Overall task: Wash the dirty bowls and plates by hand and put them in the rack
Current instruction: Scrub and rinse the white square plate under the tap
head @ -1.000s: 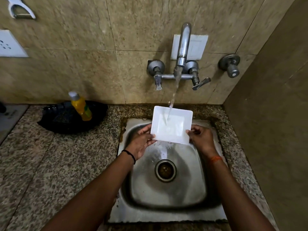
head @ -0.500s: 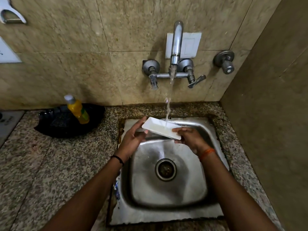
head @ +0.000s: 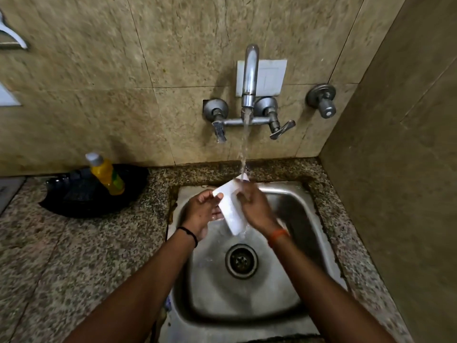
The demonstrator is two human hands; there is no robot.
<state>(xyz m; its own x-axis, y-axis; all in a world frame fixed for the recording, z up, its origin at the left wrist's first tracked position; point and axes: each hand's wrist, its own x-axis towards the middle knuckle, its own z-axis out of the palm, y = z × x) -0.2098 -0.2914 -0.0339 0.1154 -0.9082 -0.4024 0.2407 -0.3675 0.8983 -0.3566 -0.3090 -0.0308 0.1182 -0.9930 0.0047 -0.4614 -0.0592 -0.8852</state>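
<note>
The sink (head: 284, 288) is set into the counter (head: 74, 256), against the back wall. The tap (head: 250, 78) is mounted on that wall directly behind the sink. Over the sink's rear part, a plate (head: 231, 209) is held tilted on edge between the left hand (head: 201, 211) and right hand (head: 254, 206). The drain (head: 241, 261) lies in the sink in front of the plate. Left of the sink, a tray (head: 81, 196) sits on the counter against the wall, with a bottle (head: 106, 173) leaning in it.
</note>
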